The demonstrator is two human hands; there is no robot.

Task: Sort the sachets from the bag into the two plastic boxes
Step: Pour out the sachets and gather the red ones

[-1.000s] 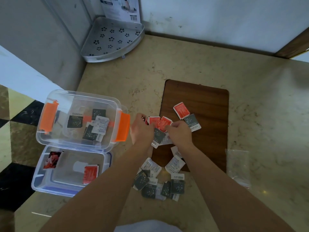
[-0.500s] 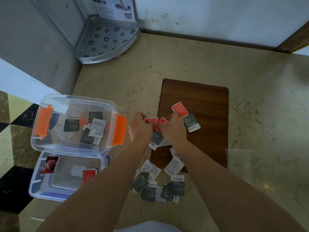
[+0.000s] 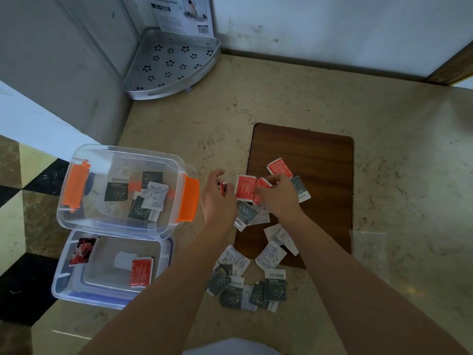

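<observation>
Two hands [image 3: 250, 196]; two boxes [image 3: 122, 188]; five red sachets [image 3: 245, 187].

Floor: beige marbled stone [image 3: 256, 103] is spreading across the middle, and black and cream checkered tiles [image 3: 23, 190] are showing at the left.
Walls: a grey wall [image 3: 64, 47] is meeting a scuffed white wall [image 3: 332, 29] at the corner.
Corner: a perforated metal corner shelf [image 3: 171, 65] is sitting there, with a printed card [image 3: 184, 14] standing behind it.
Board: a dark wooden board [image 3: 320, 155] is lying flat.
Light: soft daylight is falling evenly.
</observation>
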